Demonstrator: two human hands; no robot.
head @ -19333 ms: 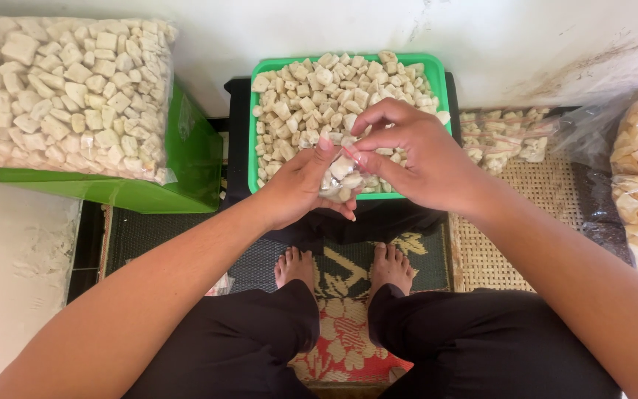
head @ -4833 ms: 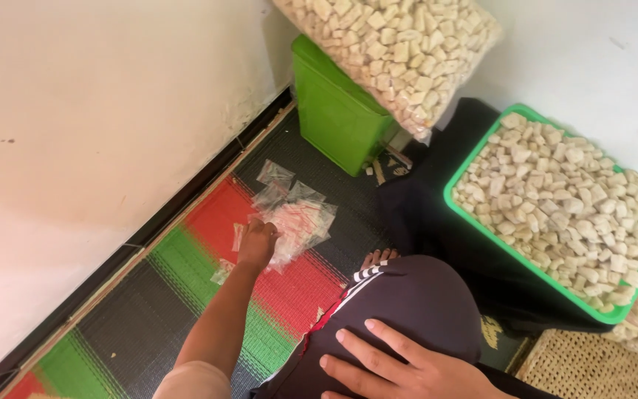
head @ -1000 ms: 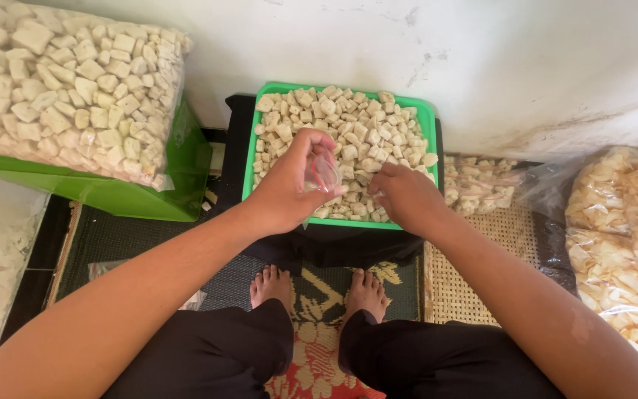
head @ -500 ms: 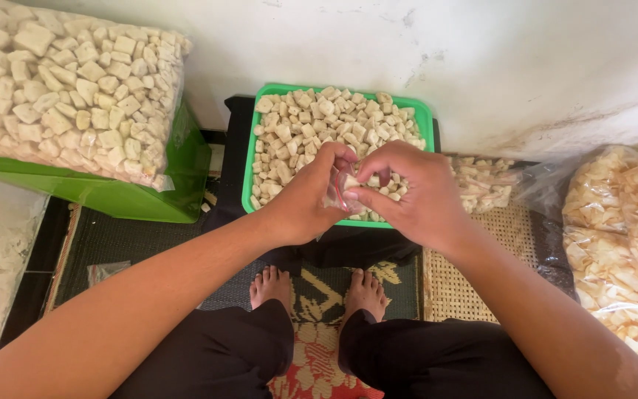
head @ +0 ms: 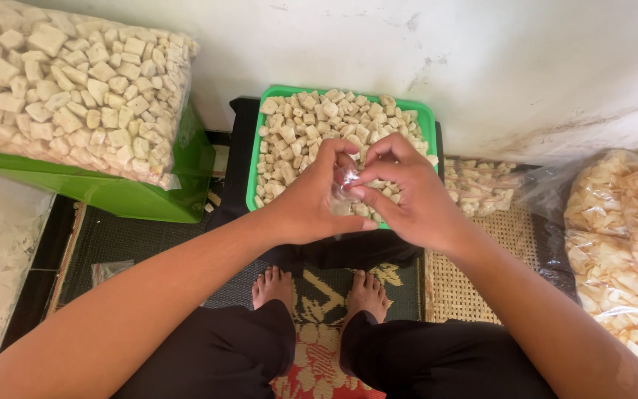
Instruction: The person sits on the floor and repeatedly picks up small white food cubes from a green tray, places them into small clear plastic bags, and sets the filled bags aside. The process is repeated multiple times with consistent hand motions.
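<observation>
A green tray (head: 251, 171) full of pale cracker cubes (head: 311, 125) rests on a black stand by the wall. Over its near edge my left hand (head: 311, 203) and my right hand (head: 411, 199) meet. Both pinch a small clear plastic bag (head: 342, 185) between thumbs and fingertips. The bag is crumpled and mostly hidden by my fingers; I cannot tell what is in it.
A big clear sack of the same cubes (head: 68, 81) lies on a green stool (head: 134, 196) at the left. At the right are small filled packets (head: 481, 188) on a woven mat (head: 467, 273) and a large bag of chips (head: 625, 236). My bare feet (head: 319, 288) stand on a patterned mat.
My hands have come closer together over the tray's near edge and now both grip the small clear bag. Half a second ago the right hand held several cubes at the bag.
</observation>
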